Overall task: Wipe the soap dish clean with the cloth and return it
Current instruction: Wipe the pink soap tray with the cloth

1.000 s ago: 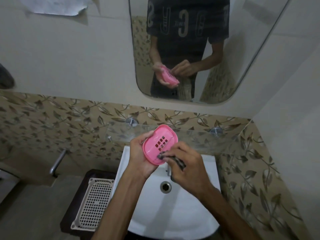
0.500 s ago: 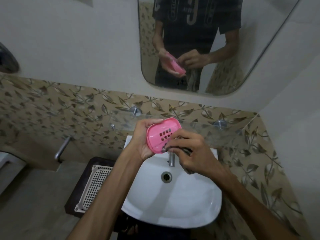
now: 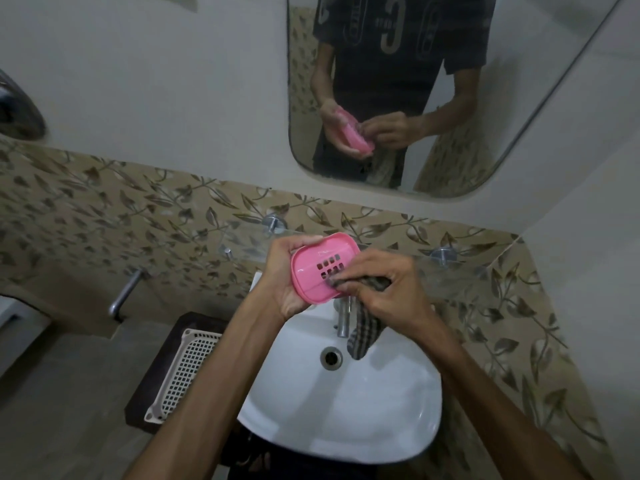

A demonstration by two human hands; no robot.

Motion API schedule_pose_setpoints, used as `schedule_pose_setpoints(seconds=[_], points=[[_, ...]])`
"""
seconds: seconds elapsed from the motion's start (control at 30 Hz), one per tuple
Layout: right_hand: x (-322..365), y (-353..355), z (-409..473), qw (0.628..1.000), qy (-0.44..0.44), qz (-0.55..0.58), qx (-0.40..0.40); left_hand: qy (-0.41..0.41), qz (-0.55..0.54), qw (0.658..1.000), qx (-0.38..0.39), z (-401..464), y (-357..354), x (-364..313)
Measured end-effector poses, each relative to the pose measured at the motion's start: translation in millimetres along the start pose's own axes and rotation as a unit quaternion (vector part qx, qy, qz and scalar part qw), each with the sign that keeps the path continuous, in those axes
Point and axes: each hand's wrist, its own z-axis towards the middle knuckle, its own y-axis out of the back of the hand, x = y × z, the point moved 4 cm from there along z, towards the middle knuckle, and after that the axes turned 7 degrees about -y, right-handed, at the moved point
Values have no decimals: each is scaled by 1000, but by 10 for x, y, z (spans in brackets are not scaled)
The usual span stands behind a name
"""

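— Where's the soap dish (image 3: 320, 268) right now?

— Up in the air above the back edge of the white sink (image 3: 346, 403), just in front of the glass shelf (image 3: 242, 240). The left hand (image 3: 287, 271) has it, fingers curled round its far rim and the palm under its lower edge, so the pink dish is tilted with its inner face (the one with the small drain slots) turned towards the camera.

— And the other hand?

— The right hand (image 3: 384, 289) is bunched around the cloth (image 3: 363, 327), a dark striped one. Its fingertips press a wad of it against the dish's lower right part, right by the slots. The rest of the cloth hangs down from under the hand, past the metal tap (image 3: 343, 317), and ends near the drain hole (image 3: 331, 356).

— So both hands are closed on something?

— Yes, the left wrapped on the dish, the right clutching the cloth and touching the dish through it.

— Anything else around?

— A mirror (image 3: 398, 98) on the wall above shows the same grip from the front (dish in one hand, cloth trailing from the other). Left of the sink a pale perforated basket (image 3: 183, 372) lies on a dark stand, and a metal handle (image 3: 124, 292) sticks out from the leaf-patterned tiles (image 3: 104, 209).
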Motion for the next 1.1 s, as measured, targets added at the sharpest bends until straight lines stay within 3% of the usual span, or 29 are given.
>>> schedule_pose_setpoints(seconds=[0.07,0.2,0.33,0.47,0.6,0.7,0.83,0.93,1.1], points=[[81,-113,-36,999,39,22,20,4,2,1000,-6,2,-28,1],[-66,44,70,997,-32,51,-43,-2,-6,1000,-13,18,-51,-34],[131,-187,18,999,27,38,4,5,-11,1000,-26,7,-82,-45],[37,-89,61,999,-30,14,-39,-9,-34,999,-28,8,-57,-47],[195,-328,16,999,26,-6,-38,-41,-27,997,-56,26,-11,-58],[136,-311,26,995,-40,25,-93,-74,-44,994,-68,37,29,-87],[233,-530,-78,989,-40,11,-139,-117,-49,990,-69,26,70,-90],[177,-471,-19,977,-106,20,-184,-122,-64,989,-58,-10,37,-96],[262,-527,-73,979,-94,6,-179,-136,-63,987,-59,-24,32,-83]])
